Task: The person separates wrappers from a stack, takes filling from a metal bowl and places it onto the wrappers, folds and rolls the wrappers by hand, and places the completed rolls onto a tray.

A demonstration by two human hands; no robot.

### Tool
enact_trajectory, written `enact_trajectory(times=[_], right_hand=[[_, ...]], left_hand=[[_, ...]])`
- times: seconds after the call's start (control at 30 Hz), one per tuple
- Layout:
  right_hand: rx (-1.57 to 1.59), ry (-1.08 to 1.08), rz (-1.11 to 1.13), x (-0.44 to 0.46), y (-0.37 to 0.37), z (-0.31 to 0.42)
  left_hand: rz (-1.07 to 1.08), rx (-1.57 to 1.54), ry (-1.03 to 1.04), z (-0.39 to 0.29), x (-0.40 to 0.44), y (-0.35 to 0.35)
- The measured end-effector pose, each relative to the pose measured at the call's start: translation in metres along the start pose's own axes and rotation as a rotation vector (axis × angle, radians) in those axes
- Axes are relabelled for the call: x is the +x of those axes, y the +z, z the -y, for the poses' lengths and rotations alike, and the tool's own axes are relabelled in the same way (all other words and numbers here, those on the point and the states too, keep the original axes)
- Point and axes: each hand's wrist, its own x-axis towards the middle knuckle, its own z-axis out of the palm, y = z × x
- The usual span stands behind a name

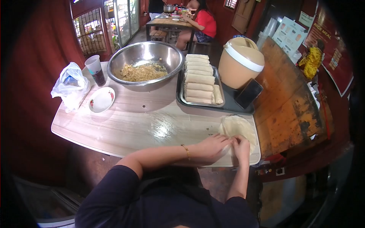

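At the table's near right corner lies a stack of pale round spring roll wrappers. My left hand rests at the stack's near left edge, fingers together and bent down onto a wrapper. Right beside it, my right hand pinches the wrapper's edge between thumb and fingers. Just what lies under the fingertips is partly hidden. Beyond my hands, rolled spring rolls are lined up and stacked in a metal tray. A large steel bowl farther left holds a shredded brownish filling.
A dark tray carries the metal tray, a tan jug and a phone. A small dish, plastic cup and white plastic bag stand left. A person in red sits at a table behind.
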Motion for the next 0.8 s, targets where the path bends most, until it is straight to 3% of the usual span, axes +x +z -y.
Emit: enact_trajectory(times=[0.23,0.4,0.47,0.5,0.57,0.7,0.8], right_hand=[[0.491,0.218,-0.125,0.032,-0.043,-0.028],[0.703,0.163,-0.013,0.043,-0.068,0.012],[0.680,0.169,0.160,0.040,-0.053,0.017],[0.719,0.170,0.275,0.038,-0.040,0.013],[0.735,0.202,0.326,0.031,-0.011,0.015],[0.686,0.158,0.421,0.020,0.030,0.014],[0.617,0.130,0.364,0.016,0.043,0.017]], left_hand=[[0.057,-0.034,-0.014,0.001,-0.004,-0.002],[0.008,-0.156,-0.126,0.016,0.012,0.010],[-0.139,-0.722,-0.488,0.022,0.021,0.009],[-0.132,-0.728,-0.490,0.024,0.024,0.003],[-0.116,-0.974,-0.772,0.025,0.027,-0.013],[-0.045,-0.907,-0.873,0.044,0.013,-0.011],[-0.010,-0.856,-0.790,0.053,0.001,-0.005]])
